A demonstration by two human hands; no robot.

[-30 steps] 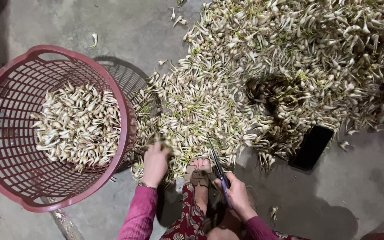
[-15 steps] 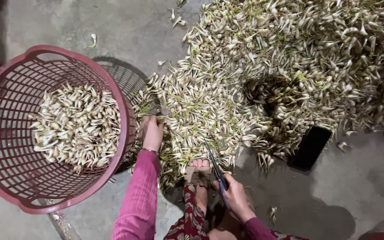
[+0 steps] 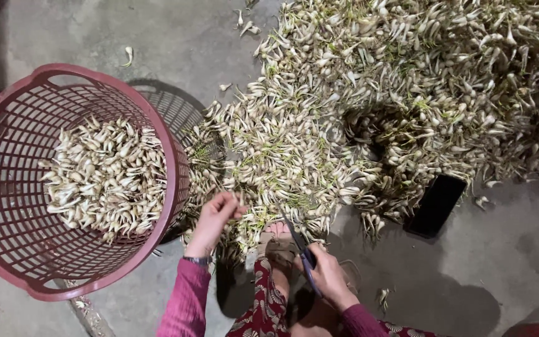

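pale, cream-white bulbs with thin green shoots lie in a wide heap of bulbs [image 3: 407, 93] across the grey concrete floor [image 3: 176, 37]. its near edge reaches the person's sandalled foot [image 3: 279, 243]. the left hand [image 3: 216, 212] sits at that edge, its fingers pinched around 1 bulb or a small few; exactly how many cannot be told. the right hand [image 3: 325, 278] is closed around the handles of blue-handled scissors [image 3: 301, 246], blades pointing up toward the heap and, as far as can be seen, nearly together.

the likeliest trouble is the blades meeting a fingertip, since the left fingers and the scissor tips work near each other over a cluttered edge. a cut piece could also fall back into the untrimmed heap and get lost among look-alikes. the dark phone [image 3: 435, 205] lies touching the heap's fringe and could get buried or knocked.

trimmed bulbs [image 3: 104, 178] look shorter and cleaner, piled in the red plastic basket [image 3: 7, 249] just left of the heap.
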